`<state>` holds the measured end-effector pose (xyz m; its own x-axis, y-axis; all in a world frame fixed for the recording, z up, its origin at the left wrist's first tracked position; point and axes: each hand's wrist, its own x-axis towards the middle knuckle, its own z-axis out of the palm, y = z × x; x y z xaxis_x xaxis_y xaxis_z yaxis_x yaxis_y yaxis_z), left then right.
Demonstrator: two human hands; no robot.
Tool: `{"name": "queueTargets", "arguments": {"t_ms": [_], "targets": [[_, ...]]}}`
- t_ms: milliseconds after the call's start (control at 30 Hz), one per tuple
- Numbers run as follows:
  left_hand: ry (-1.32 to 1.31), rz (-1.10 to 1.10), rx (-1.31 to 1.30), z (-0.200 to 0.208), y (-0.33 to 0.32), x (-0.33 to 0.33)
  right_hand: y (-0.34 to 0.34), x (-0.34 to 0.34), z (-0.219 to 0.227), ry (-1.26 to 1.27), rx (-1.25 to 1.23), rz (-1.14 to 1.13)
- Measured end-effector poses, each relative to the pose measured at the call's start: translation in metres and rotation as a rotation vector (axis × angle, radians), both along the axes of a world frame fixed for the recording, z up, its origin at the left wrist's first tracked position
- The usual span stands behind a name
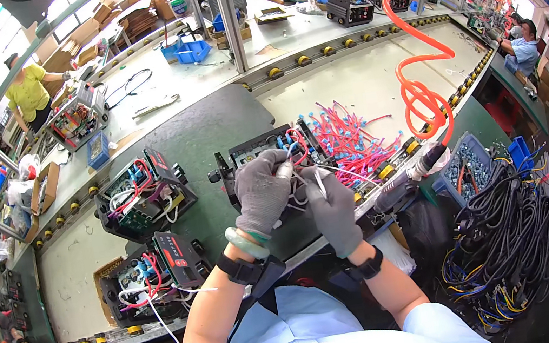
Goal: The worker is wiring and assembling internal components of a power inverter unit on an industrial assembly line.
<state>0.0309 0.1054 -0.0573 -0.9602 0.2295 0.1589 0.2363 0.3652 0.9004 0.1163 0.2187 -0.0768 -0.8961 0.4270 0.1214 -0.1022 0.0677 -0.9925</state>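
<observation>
My left hand (262,191), in a grey glove, is closed with its fingertips together over an open black electrical unit (257,147). Red wires (297,144) rise from the unit beside those fingertips; what they pinch is too small to make out. Just to the right, my right hand (335,213), also gloved, is closed on a thin white strip (320,180) at the unit's near right corner. The hands hide much of the unit's inside. Past its right side lies a pile of pink-red wires with blue ends (354,135).
Two more open units (142,191) (155,274) stand to the left. A coiled orange air hose (424,103) hangs at right above a power screwdriver (408,183). A bin of screws (467,167) and bundled black cables (503,229) are at lower right. Co-workers are farther off.
</observation>
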Motion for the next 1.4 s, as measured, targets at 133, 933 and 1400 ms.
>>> {"name": "queueTargets", "arguments": {"t_ms": [133, 933, 1400], "targets": [[0.182, 0.017, -0.091, 0.003, 0.005, -0.004, 0.024, 0.005, 0.017, 0.072, -0.128, 0.146], [0.177, 0.032, -0.182, 0.011, 0.004, -0.006, 0.034, -0.008, -0.009, 0.502, 0.723, 0.097], [0.463, 0.089, -0.205, 0.002, 0.007, 0.003, 0.034, -0.025, 0.013, 0.575, 0.755, 0.060]]}}
